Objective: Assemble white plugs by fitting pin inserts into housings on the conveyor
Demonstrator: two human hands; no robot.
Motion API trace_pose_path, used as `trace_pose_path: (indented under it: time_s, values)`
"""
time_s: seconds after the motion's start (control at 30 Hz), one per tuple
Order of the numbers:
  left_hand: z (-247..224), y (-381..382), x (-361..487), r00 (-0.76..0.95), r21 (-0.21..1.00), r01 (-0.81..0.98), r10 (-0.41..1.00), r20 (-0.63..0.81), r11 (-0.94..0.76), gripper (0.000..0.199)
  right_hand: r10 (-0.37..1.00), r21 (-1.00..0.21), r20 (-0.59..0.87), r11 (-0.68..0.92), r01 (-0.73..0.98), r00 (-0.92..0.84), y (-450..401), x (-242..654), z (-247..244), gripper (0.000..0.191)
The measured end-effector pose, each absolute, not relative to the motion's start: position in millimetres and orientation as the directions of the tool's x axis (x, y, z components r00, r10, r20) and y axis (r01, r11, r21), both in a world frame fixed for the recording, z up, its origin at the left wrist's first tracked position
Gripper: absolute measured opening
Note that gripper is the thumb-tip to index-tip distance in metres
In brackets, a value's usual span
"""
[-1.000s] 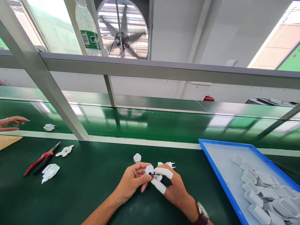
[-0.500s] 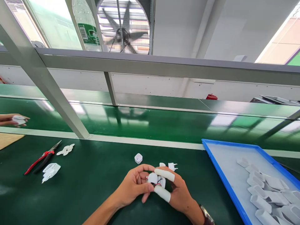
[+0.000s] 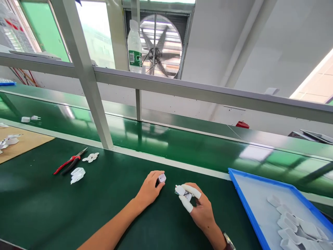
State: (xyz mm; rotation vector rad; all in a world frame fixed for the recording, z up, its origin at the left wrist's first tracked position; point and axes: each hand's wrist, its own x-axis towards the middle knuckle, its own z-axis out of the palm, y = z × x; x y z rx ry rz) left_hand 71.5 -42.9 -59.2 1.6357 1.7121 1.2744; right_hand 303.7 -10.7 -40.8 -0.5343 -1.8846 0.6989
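My left hand is closed around a small white cube-shaped charger housing at the middle of the green table, thumb and fingers at its sides. Just to its right, my right hand pinches a white charger part between thumb and forefinger, both in white finger covers. Small details, perhaps wires or circuit parts, show at this part's edge but are not clear. The two held pieces are apart. What lies behind my right fingers is hidden.
Red-and-black pliers lie left, near flat white pieces and a white stack. A blue-rimmed tray with several white shells stands right. White plugs sit on the green belt behind a metal post.
My left hand has let go of the charger part and gripped the white housing that stood on the table. My right hand keeps the part. The view has swung left; a co-worker's hand has gone.
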Motion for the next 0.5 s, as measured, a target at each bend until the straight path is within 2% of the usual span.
trace_pose_path:
  time_s: [0.17, 0.23, 0.37, 0.5]
  values:
    - [-50, -53, 85, -0.156, 0.863, 0.448, 0.93, 0.332, -0.233, 0.037, 0.713, -0.718, 0.604, 0.68, 0.146, -0.356, -3, 304, -29, 0.034]
    - [-46, -56, 87, -0.152, 0.897, 0.367, 0.936, 0.317, -0.245, 0.035, 0.697, -0.703, 0.614, 0.696, 0.145, -0.371, -1, 303, -20, 0.033]
    - [-37, -58, 86, -0.093, 0.979, -0.026, 0.976, 0.198, -0.202, 0.036, 0.614, -0.626, 0.679, 0.771, 0.12, -0.402, 2, 299, -15, 0.028]
    - [-27, -62, 86, 0.044, 0.914, -0.403, 0.997, 0.065, -0.042, 0.049, 0.6, -0.603, 0.728, 0.791, 0.108, -0.331, -3, 300, -29, 0.035]
